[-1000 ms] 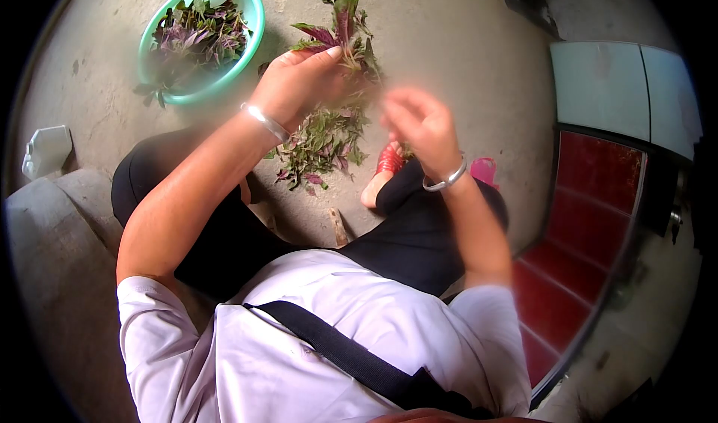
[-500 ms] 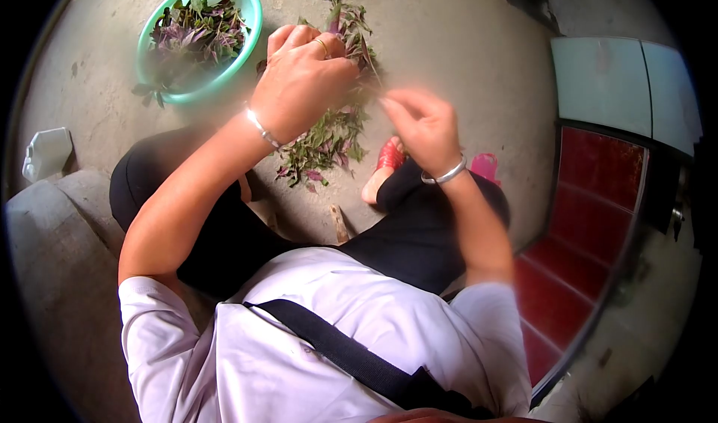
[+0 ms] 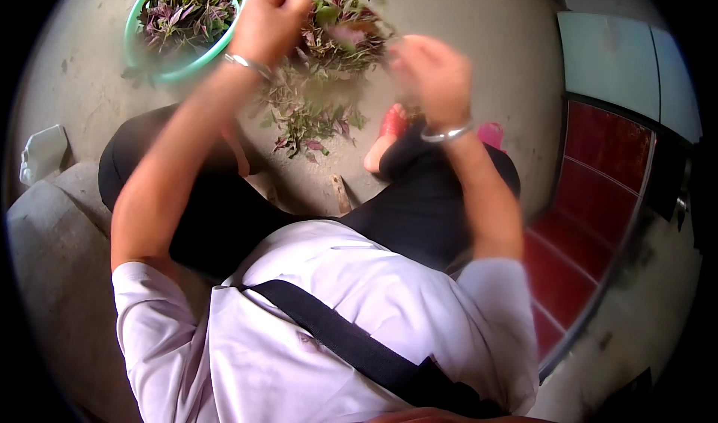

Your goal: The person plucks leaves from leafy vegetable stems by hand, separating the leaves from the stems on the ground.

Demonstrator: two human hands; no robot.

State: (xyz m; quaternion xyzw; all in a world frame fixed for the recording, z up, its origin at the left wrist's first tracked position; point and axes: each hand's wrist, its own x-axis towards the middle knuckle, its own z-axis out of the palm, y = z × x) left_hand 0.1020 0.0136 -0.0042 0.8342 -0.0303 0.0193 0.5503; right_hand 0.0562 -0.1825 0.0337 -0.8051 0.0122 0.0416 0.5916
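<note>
Closed and seen from its back, my left hand (image 3: 271,20) is beside the right rim of the green basin (image 3: 132,43); whatever its fingers may hold is hidden. Purple-green leaves (image 3: 187,11) fill much of that basin. My right hand (image 3: 434,71) is blurred, its fingers pressed together at the right edge of a heap of leafy stems (image 3: 348,45); what they pinch is too small to name. A looser pile of leaves (image 3: 310,116) lies on the floor between my feet.
Near my right foot is a red sandal (image 3: 393,121), with a pink object (image 3: 491,134) by the knee. A whitish plastic container (image 3: 45,154) stands at the far left. Pale cabinet panels (image 3: 609,64) and red tiles (image 3: 606,146) line the right side.
My left hand has moved up and left toward the basin, and my right hand slightly up. The view has shifted, so the floor, basin and leaves appear higher.
</note>
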